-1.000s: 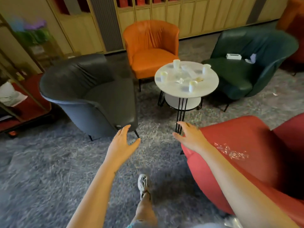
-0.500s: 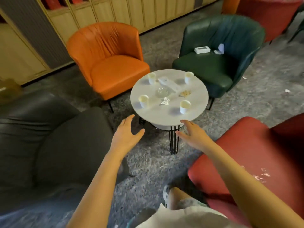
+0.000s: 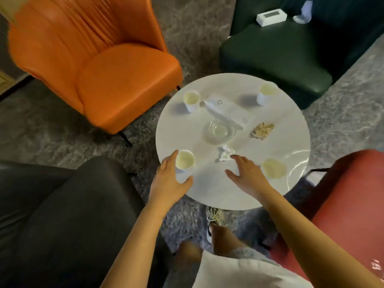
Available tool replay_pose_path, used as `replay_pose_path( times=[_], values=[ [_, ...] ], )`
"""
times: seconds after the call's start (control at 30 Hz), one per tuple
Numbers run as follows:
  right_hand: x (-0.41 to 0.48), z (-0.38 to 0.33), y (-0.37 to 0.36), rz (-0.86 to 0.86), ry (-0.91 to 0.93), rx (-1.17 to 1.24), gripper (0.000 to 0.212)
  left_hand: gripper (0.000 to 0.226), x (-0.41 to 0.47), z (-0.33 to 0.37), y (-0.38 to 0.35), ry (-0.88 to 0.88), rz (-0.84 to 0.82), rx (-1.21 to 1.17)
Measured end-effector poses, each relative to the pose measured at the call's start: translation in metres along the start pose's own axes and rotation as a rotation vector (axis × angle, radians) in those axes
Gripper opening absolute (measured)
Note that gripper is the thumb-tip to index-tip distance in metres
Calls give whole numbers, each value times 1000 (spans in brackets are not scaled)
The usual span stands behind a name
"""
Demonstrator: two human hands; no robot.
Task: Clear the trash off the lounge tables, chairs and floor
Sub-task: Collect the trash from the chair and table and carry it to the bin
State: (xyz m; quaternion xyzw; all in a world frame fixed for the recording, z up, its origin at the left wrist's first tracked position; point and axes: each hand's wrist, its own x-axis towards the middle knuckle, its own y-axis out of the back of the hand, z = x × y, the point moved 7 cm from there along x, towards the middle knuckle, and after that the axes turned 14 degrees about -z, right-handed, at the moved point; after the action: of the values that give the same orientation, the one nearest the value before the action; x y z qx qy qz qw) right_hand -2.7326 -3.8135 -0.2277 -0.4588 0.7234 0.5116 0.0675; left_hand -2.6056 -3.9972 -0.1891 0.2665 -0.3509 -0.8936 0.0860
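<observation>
Round white table (image 3: 218, 190): left hand (image 3: 168, 181) beside cup (image 3: 184, 160), contact unclear; right hand (image 3: 247, 175) near blurry crumpled paper (image 3: 225, 153); fingers (image 3: 171, 161) released, both.

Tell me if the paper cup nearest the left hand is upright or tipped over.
Upright: the cup stands on the round table, its open mouth facing up toward the camera.

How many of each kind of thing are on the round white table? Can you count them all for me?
Paper cups: 4
Glass dish: 1
Crumpled white paper: 1
Crumpled brown scrap: 1
Clear flat wrapper: 1
Total: 8
</observation>
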Motion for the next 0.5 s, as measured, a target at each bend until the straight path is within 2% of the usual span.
replay_pose_path(
  times=[0.1, 0.2, 0.37, 0.5],
  values=[
    [48, 13, -7, 31, -75, 21, 52, 102, 53, -29, -19, 99, -133, 59],
    [80, 23, -18, 73, -106, 44, 51, 108, 82, -52, -37, 145, -205, 128],
    [107, 30, -32, 166, -106, 207, 45, 92, 101, -66, -38, 69, -107, 57],
    [119, 39, -34, 268, -135, 315, 31, 87, 128, -64, -33, -69, -68, -13]
  ],
)
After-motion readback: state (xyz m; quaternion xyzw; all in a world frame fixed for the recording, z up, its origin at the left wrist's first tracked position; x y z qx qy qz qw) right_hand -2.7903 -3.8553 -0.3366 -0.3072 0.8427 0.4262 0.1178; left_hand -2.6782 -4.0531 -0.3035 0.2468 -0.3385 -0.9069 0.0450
